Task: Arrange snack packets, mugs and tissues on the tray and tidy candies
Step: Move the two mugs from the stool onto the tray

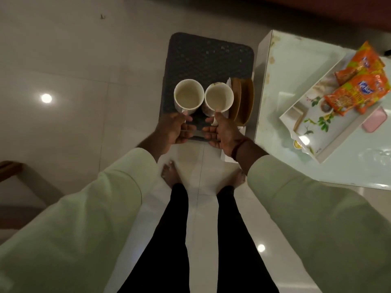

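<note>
The left hand [172,129] grips one mug [188,97] by its handle and the right hand [222,132] grips the other mug [219,100] the same way, both upright so they can be set down without turning. They hang left of the tray [313,132], off the table [275,85]. The packets [357,89] crowd the tray's far end, which leaves its near part free, probably for the mugs.
</note>
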The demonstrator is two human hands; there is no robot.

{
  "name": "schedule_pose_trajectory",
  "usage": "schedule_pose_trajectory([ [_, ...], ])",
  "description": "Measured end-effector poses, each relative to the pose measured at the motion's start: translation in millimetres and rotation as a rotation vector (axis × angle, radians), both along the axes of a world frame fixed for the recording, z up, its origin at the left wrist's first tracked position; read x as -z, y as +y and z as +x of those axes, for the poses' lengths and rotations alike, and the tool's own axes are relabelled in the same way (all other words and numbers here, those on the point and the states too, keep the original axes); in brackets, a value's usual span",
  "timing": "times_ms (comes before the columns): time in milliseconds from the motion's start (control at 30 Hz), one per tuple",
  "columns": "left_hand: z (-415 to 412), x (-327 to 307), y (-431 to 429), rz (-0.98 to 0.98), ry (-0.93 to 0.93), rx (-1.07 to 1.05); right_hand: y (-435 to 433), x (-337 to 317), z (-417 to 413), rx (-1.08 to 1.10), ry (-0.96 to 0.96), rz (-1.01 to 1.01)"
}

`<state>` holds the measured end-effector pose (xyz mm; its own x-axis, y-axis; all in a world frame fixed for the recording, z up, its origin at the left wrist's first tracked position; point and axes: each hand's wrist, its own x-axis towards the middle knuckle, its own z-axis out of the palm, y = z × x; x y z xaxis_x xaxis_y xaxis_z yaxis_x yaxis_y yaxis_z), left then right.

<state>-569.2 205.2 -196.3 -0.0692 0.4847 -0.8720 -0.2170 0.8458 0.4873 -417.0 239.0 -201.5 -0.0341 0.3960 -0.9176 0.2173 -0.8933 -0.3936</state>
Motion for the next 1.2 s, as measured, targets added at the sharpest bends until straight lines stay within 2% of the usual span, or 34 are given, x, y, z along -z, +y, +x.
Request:
schedule_pose_trajectory([
  [333, -11.7, -12.7, -4.4, 0.094, 0.059, -0.058, -7.3, -9.0, -11.0, 0.082, 0.009, 0.088],
  [667, -2.6, -114.5, -29.8, 0.209, 0.064, -0.064, -43.3, -111.9, 9.5, 0.079, 0.095, 0.293],
  [900, 48.6, -187.5, -32.4, 0.242, 0.042, 0.029, -62.5, -177.1, 56.7, 0.202, 0.071, 0.382],
  [1200, 164.6, -225.0, -2.9, 0.213, -0.010, 0.174, -47.8, -213.9, 167.1, 0.426, 0.000, 0.394],
])
